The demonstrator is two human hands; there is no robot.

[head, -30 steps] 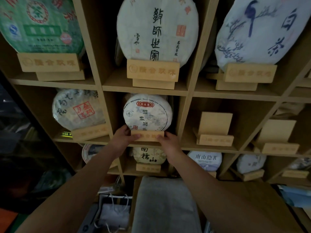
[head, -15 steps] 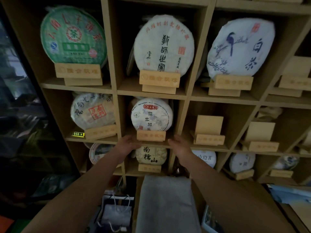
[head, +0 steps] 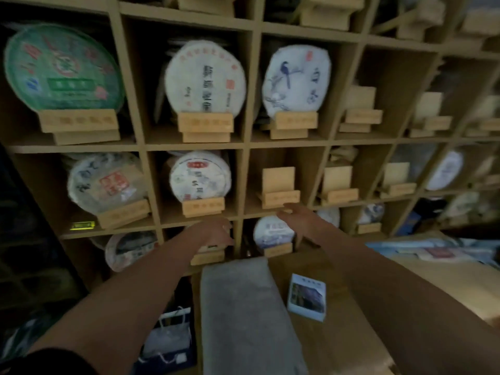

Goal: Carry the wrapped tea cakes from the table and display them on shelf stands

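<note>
Both hands, left (head: 216, 234) and right (head: 299, 219), are open and empty, so grab the next cake two-handed and seat it upright on the bare stand (head: 280, 189).

Wooden shelf (head: 244, 147), tea cakes (head: 205, 79) on stands (head: 205, 123), table (head: 351, 307)

Both hands off wooden stand (head: 203, 207) under red-labelled tea cake (head: 199, 176), now empty and open. Left hand (head: 216, 231) lower, below stand. Right hand (head: 297, 216) shifted right, beneath empty stand (head: 280, 192) in next compartment.
</note>
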